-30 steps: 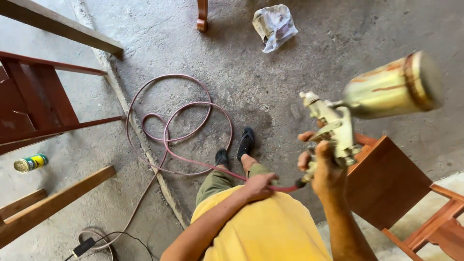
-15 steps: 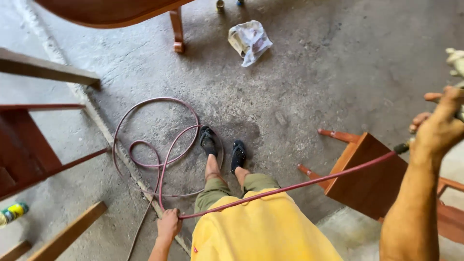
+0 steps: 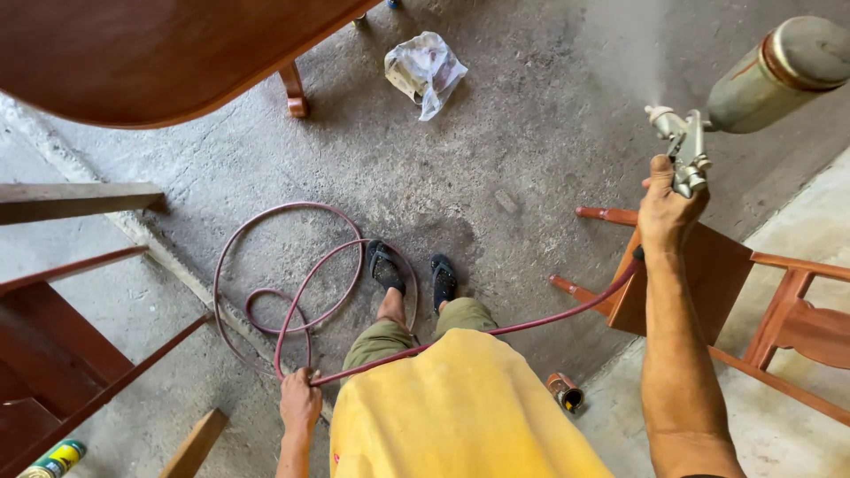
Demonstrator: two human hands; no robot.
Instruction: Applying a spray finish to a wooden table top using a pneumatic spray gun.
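My right hand (image 3: pixel 666 208) is raised at the right and grips a metal spray gun (image 3: pixel 686 146) with a large cup (image 3: pixel 779 73) on top; a faint mist rises from its nozzle. A red air hose (image 3: pixel 305 292) runs from the gun across my yellow shirt to my left hand (image 3: pixel 299 400), which is closed on it low at the left. The rest of the hose lies in loops on the concrete floor beside my feet. A reddish wooden chair (image 3: pixel 717 274) lies tipped on the floor under my right arm.
A brown wooden tabletop (image 3: pixel 150 53) fills the top left. Wooden furniture frames (image 3: pixel 62 336) stand at the left. A crumpled plastic bag (image 3: pixel 423 69) lies on the floor ahead. One small can (image 3: pixel 565 392) lies by my right leg, another can (image 3: pixel 55 458) at bottom left.
My right hand has swung the spray gun back up into view at the upper right, and mist now shows at the nozzle. My left hand slid along the hose to the left.
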